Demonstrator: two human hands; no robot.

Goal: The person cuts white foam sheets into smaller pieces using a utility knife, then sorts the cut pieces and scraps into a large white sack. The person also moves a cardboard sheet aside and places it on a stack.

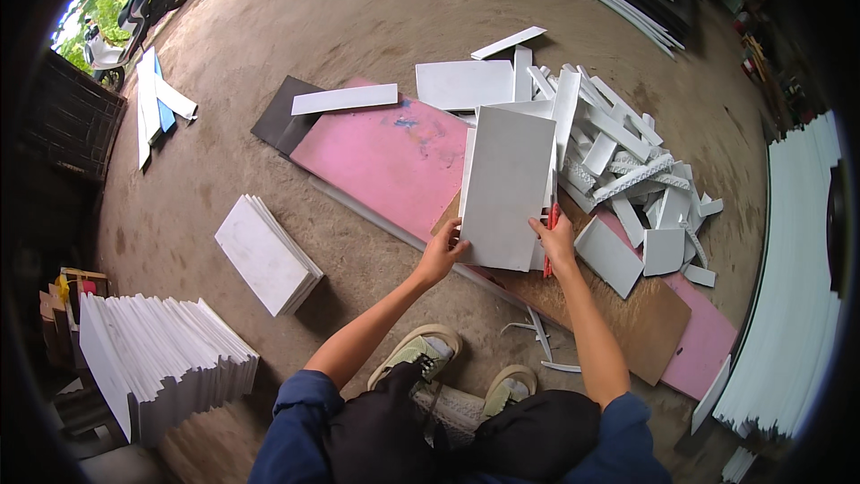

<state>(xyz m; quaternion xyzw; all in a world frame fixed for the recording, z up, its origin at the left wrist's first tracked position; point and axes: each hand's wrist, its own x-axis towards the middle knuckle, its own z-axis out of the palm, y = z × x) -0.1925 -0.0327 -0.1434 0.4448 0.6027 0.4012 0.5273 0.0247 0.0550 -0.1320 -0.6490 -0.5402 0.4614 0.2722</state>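
Observation:
A white rectangular foam board panel (509, 188) is tilted up in front of me, above the pink sheet. My left hand (442, 253) grips its lower left edge. On the opposite edge my right hand (557, 237) is closed, with a slim red tool (548, 255), which looks like a utility knife, also in its grasp. Another white piece shows behind the panel's left edge. Beneath lie a pink sheet (372, 170) and a brown board (640, 323), partly covered by the panel and my hands.
White offcuts (618, 139) are heaped to the right. A short stack of white panels (269, 255) lies on the floor at left, with a bigger stack (166, 358) nearer me. Long white sheets (788, 278) line the right side. A motorbike (148, 4) stands far left.

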